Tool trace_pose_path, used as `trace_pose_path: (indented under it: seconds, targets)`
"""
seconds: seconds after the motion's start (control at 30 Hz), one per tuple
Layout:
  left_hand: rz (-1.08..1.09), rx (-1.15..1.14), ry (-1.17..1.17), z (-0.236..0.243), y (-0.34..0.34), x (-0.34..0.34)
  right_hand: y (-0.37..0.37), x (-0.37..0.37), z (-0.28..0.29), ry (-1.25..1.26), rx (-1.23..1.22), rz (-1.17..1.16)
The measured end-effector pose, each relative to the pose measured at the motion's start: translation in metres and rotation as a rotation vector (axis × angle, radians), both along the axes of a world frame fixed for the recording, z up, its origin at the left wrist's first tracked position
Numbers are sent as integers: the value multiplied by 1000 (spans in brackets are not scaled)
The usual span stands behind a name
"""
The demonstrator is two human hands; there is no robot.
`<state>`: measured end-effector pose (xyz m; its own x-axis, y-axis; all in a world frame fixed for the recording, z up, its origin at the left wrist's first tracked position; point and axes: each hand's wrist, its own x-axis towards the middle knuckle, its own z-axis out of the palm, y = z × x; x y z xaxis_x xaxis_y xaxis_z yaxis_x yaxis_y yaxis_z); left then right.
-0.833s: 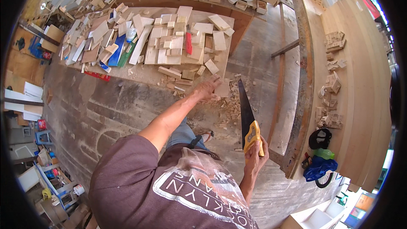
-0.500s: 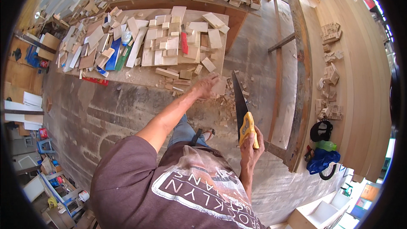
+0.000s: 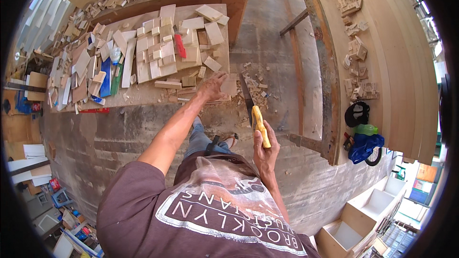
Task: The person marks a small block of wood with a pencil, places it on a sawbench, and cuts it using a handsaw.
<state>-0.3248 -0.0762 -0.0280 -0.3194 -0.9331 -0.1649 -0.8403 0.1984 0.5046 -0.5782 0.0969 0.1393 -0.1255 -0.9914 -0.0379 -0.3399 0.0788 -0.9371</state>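
In my right hand is a handsaw, gripped by its yellow handle with my fingers wrapped round it. Its dark blade points away from me, the tip beside the table's right front corner. My left hand lies with stretched fingers on a flat wood piece at that corner. The blade is close to the piece's right edge; whether they touch I cannot tell. Just beyond my left hand are small wood blocks and a stack of boards, with a red-handled tool on top.
Wood offcuts, blue and green strips and a clear bottle crowd the table's left side. Scraps litter the floor by the corner. On the right stands a long plank bench with small wooden pieces and a blue bag.
The view has shifted, so the table sits further left. My right hand has brought the saw closer to the table's corner and the wood piece. My left hand stays on that piece.
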Motion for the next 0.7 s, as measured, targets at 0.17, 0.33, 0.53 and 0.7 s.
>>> trace_pose_path:
  seconds: [0.17,0.33,0.53,0.7]
  targets:
    - [-26,44,-26,8,-6,0,-1,18,10,11,75,39]
    - [-70,17,-86,2,-11,4,0,29,1,71,-27,30]
    - [-86,32,-98,3,-12,5,1,29,10,1,55,-26]
    - [-29,28,-92,1,-9,6,2,26,4,-11,30,-53]
